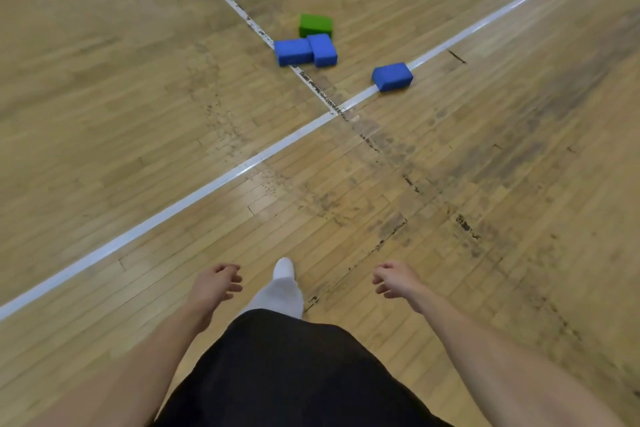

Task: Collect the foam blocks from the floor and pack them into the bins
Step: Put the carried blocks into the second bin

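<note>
Far ahead on the wooden floor lie several foam blocks. A green block (315, 25) sits furthest away, with two blue blocks (293, 51) (322, 49) touching each other just in front of it. A third blue block (392, 76) lies apart to the right, on a white line. My left hand (217, 283) and my right hand (396, 279) hang low near my body, fingers loosely curled, holding nothing. Both are well short of the blocks. No bin is in view.
Two white court lines (214, 183) cross on the worn wooden floor just in front of the blocks. My leg in dark shorts and a white sock (282, 288) steps forward between my hands. Scuffed dark patches mark the boards on the right.
</note>
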